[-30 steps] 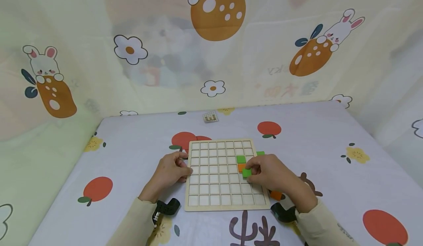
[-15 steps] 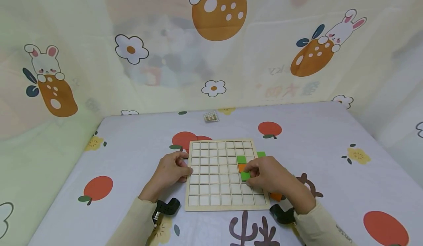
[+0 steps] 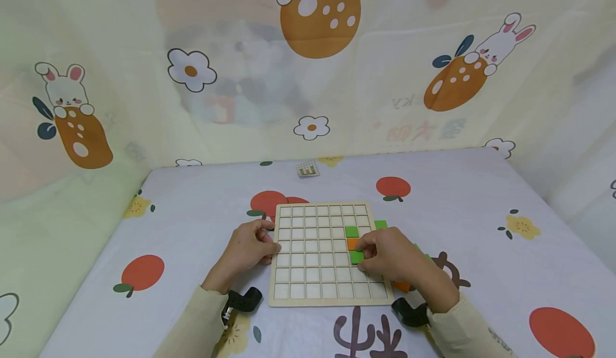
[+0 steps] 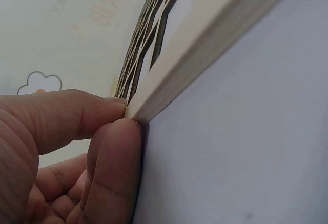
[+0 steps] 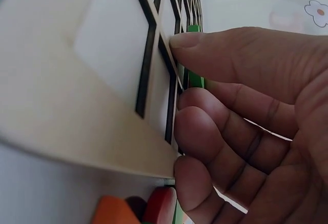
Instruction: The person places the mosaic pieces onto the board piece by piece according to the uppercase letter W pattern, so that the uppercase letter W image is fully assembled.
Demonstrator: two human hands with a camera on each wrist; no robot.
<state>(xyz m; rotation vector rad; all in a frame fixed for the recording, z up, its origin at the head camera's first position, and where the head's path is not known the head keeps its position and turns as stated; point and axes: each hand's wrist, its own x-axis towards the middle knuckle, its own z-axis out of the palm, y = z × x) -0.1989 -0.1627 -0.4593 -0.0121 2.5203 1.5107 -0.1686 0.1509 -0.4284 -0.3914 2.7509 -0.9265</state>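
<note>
A wooden grid board (image 3: 299,303) with square cells lies flat on the table. My left hand (image 3: 247,246) holds its left edge, thumb and index finger pinching the frame (image 4: 169,65) in the left wrist view. On the board's right side, my right hand (image 3: 394,254) pinches a green square tile (image 3: 357,257) that sits in a cell. Directly beyond it an orange tile (image 3: 352,244) fills a cell, and past that is another green tile (image 3: 352,232). In the right wrist view the held green tile (image 5: 196,79) is mostly covered by the thumb and fingers.
Loose pieces lie off the board's right edge: a green one (image 3: 380,224), an orange one (image 3: 401,286), and more green partly behind the right hand. A red piece (image 5: 160,206) shows in the right wrist view. A small patterned card (image 3: 307,169) lies behind the board.
The right hand has moved the green tile slightly left and toward me, from over the grid into line below the orange tile. The left hand stays at the board's edge.
</note>
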